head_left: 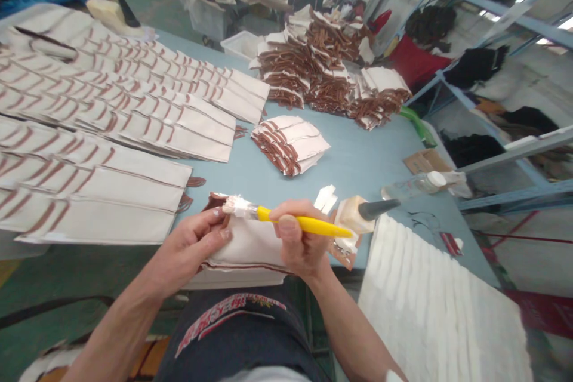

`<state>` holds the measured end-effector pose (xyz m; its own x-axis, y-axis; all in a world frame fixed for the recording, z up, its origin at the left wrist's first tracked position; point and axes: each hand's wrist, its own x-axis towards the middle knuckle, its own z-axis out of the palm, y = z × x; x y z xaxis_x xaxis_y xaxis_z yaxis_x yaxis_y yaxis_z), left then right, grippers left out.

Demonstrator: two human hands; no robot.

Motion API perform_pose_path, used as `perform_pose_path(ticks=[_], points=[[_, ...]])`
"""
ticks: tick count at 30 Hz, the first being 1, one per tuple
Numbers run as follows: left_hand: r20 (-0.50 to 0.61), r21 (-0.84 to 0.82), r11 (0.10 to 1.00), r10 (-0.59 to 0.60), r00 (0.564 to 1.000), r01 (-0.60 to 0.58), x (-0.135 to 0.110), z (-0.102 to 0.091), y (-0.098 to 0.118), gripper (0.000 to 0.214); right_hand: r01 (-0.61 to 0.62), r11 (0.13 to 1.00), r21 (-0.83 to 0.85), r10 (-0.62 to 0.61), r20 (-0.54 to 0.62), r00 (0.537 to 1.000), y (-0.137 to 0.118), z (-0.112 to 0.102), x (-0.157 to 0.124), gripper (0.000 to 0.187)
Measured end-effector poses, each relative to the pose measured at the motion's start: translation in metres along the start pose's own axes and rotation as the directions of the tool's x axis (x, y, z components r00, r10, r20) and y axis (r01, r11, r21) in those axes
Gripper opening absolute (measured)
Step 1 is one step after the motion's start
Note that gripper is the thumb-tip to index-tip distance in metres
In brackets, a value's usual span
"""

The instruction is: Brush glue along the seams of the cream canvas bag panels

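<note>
My right hand [302, 239] grips a yellow-handled brush [320, 225] whose pale, caked bristles point left. The bristle end lies at the brown edge of a white piece with brown trim [257, 242] at the table's front edge. My left hand [197, 245] pinches the left end of this piece between thumb and fingers, close to the bristles. Beside my right hand stands a cream glue bottle [351, 215] with a dark pointed nozzle. Around its base are white scraps and a brown scrap.
Overlapping rows of white pieces with brown edges [111, 191] cover the left of the blue-grey table [358, 152]. A small stack [290, 140] lies mid-table, with taller piles [313, 65] behind. At right are a clear bottle [412, 185], white strips [430, 298] and blue shelving. A person sits farther back.
</note>
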<state>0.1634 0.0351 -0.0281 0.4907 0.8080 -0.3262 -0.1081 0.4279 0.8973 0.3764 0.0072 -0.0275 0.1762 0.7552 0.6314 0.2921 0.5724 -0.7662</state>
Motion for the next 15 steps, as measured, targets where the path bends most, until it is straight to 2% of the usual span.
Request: perform_pose_path(ticks=[2,4,7,10,13,15], points=[[-0.013,-0.010,1.000,-0.021,1.000,0.021,0.000,-0.001,0.001,0.038,-0.015,1.000,0.020,0.015,-0.023,1.000,0.001,0.005,0.004,0.029],[-0.001,-0.030,0.998,-0.055,0.998,0.055,0.000,-0.003,0.001,0.038,-0.022,0.998,0.051,0.028,-0.132,0.991,0.003,0.008,0.008,0.032],[0.054,-0.047,0.994,-0.091,0.994,0.094,0.002,-0.005,-0.001,0.040,-0.042,0.997,-0.071,0.025,-0.220,0.975,0.009,0.006,0.010,0.032],[0.100,-0.002,0.999,-0.044,0.994,0.044,0.006,-0.005,-0.001,0.035,-0.116,0.948,-0.295,0.077,-0.140,0.987,0.015,0.005,0.002,0.034],[0.142,0.098,0.993,0.047,0.989,-0.061,0.009,-0.002,0.004,0.033,-0.226,0.909,-0.350,0.216,-0.069,0.974,0.018,0.010,-0.006,0.037],[0.169,0.126,0.990,0.040,0.985,-0.062,0.009,0.001,0.009,0.035,-0.268,0.894,-0.358,0.258,-0.078,0.963,0.018,0.012,-0.008,0.039]])
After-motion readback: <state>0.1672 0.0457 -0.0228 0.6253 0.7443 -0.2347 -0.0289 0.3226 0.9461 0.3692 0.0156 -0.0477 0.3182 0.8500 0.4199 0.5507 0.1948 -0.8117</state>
